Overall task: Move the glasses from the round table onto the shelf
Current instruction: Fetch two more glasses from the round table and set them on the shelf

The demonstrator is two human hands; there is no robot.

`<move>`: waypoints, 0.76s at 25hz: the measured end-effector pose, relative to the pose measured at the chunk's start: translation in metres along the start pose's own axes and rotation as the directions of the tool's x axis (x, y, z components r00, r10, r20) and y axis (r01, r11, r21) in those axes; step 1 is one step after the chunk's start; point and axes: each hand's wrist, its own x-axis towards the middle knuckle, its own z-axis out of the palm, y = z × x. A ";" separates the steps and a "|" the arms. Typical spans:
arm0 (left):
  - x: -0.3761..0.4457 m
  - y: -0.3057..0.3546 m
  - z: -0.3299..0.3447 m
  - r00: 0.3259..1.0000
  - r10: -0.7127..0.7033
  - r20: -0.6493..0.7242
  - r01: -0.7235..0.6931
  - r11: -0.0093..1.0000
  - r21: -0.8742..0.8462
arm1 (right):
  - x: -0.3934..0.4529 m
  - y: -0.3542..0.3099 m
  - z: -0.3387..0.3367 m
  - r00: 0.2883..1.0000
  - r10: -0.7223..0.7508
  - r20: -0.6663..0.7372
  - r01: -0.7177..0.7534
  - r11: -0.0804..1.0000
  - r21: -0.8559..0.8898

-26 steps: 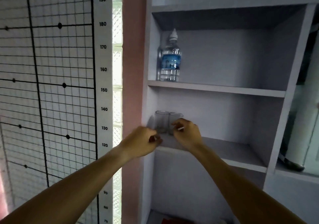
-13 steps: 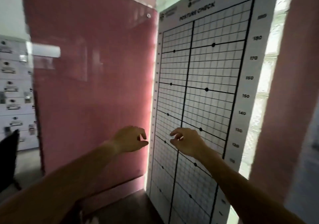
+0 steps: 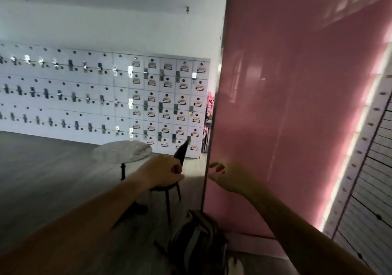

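A dark backpack (image 3: 197,240) lies on the floor at the foot of the pink panel (image 3: 297,105). Above it, the left hand (image 3: 162,172) and right hand (image 3: 228,178) hang empty with loosely curled fingers. Beyond stands the round table (image 3: 122,150); its blurred top possibly holds small glasses. White lockers (image 3: 106,96) line the far wall.

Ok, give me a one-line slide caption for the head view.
Both hands, left and right, raised and holding nothing, facing the round table before white lockers, beside a pink panel.
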 end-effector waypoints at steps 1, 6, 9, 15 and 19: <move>-0.002 -0.025 -0.005 0.999 -0.031 -0.018 0.031 0.999 0.016 | 0.022 -0.011 0.018 0.999 -0.039 0.021 0.039 0.999 0.010; 0.030 -0.160 -0.029 0.972 -0.231 -0.039 0.233 0.971 0.056 | 0.166 -0.061 0.107 0.968 -0.219 0.119 0.215 0.975 0.049; 0.050 -0.198 -0.030 0.962 -0.264 -0.070 0.269 0.961 0.064 | 0.209 -0.069 0.124 0.957 -0.226 0.184 0.213 0.973 0.086; 0.124 -0.271 -0.042 0.927 -0.364 -0.090 0.371 0.925 0.080 | 0.328 -0.086 0.147 0.942 -0.295 0.160 0.277 0.953 0.124; 0.167 -0.321 -0.043 0.906 -0.412 -0.096 0.419 0.905 0.074 | 0.401 -0.091 0.175 0.929 -0.316 0.193 0.290 0.945 0.152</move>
